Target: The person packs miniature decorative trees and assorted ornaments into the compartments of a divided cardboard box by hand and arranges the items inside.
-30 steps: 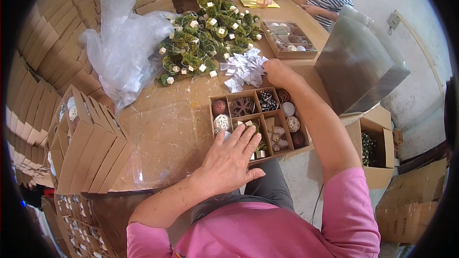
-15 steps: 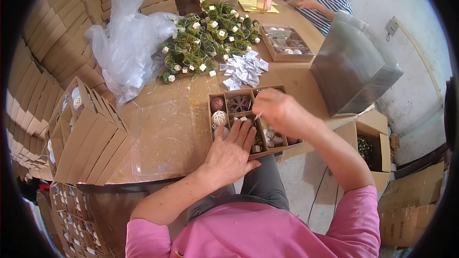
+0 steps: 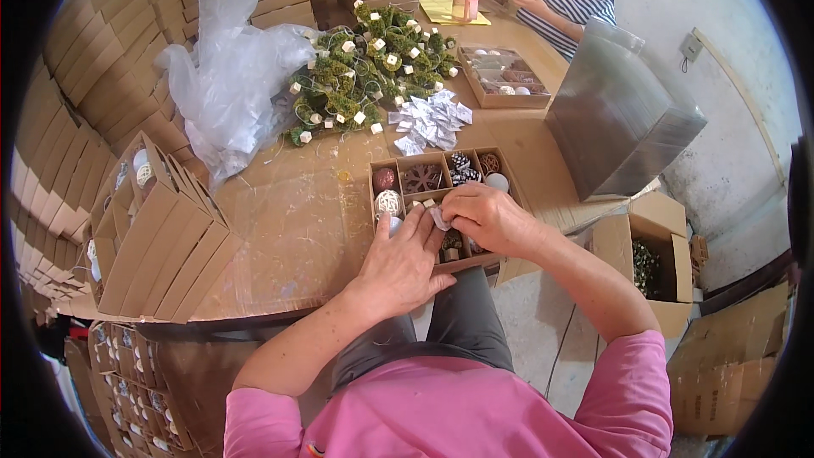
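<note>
A divided cardboard box (image 3: 371,191) lies at the table's front edge, before me. Its compartments hold a dark red ball (image 3: 384,179), a white woven ball (image 3: 387,203), a brown snowflake ornament (image 3: 420,178), pine cones (image 3: 463,168) and a brown twig ball (image 3: 489,163). My left hand (image 3: 397,261) rests across the middle compartment, fingers stretched out over green stuff with small pale cubes. Between the fingertips of my right hand (image 3: 493,219) is a small white sachet (image 3: 439,219), beside the left fingers. Both hands cover part of the box's contents.
Behind the box lie a heap of white sachets (image 3: 431,121) and a mossy green pile with pale cubes (image 3: 356,76). A plastic bag (image 3: 225,76), stacked boxes (image 3: 170,246), a filled box (image 3: 506,100) and a clear-grey stack (image 3: 623,114) stand around. A person (image 3: 560,8) sits across.
My right hand has come down and left to the middle compartment with the sachet, uncovering the pine cones and twig ball. My left hand stays nearly still. The other person now raises a cardboard piece.
</note>
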`<action>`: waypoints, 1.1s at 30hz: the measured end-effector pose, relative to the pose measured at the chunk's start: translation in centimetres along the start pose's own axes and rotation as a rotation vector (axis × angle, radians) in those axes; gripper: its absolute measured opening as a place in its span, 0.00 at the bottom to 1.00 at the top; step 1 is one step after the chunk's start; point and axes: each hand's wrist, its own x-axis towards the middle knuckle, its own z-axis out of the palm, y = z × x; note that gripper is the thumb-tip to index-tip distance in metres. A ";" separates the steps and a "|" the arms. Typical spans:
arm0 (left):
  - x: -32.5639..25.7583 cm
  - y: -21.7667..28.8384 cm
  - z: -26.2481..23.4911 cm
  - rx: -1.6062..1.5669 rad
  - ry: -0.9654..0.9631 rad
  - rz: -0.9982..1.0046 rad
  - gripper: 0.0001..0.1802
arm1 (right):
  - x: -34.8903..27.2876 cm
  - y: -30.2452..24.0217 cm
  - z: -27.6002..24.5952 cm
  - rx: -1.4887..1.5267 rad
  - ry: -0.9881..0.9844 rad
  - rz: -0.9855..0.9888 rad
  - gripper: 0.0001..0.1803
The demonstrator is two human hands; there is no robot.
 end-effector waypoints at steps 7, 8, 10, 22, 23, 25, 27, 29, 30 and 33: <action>0.0 -0.2 0.7 0.013 0.022 0.021 0.37 | -0.1 -1.0 1.2 -0.101 0.124 0.096 0.11; 0.1 -0.3 0.7 0.012 0.021 0.018 0.37 | 0.2 -1.1 1.2 -0.107 0.131 0.086 0.12; 0.1 -0.4 0.6 -0.014 0.077 0.042 0.36 | 0.5 -0.7 1.4 -0.113 0.106 0.052 0.09; 0.4 0.4 1.5 -0.169 0.310 0.029 0.37 | -0.6 0.7 0.2 -0.247 0.161 -0.187 0.08; 0.5 0.6 1.1 -0.202 0.316 0.024 0.37 | -0.9 0.6 0.0 -0.251 0.123 -0.141 0.07; 0.8 0.7 1.4 -0.129 0.201 0.020 0.40 | -1.2 0.3 -0.6 -0.244 0.065 -0.146 0.05; 1.3 1.2 1.1 -0.051 0.104 0.029 0.43 | -1.7 -0.2 -1.3 -0.229 0.053 -0.147 0.03; 1.3 1.1 1.0 -0.035 0.104 0.030 0.43 | -2.1 -0.3 -2.0 -0.220 0.044 -0.140 0.05; 1.5 1.3 1.2 -0.023 0.099 0.049 0.42 | -2.2 -0.5 -2.6 -0.222 0.043 -0.126 0.05; 1.1 0.9 1.3 0.008 0.136 0.045 0.37 | -0.8 -1.5 -4.1 -0.032 0.137 0.067 0.06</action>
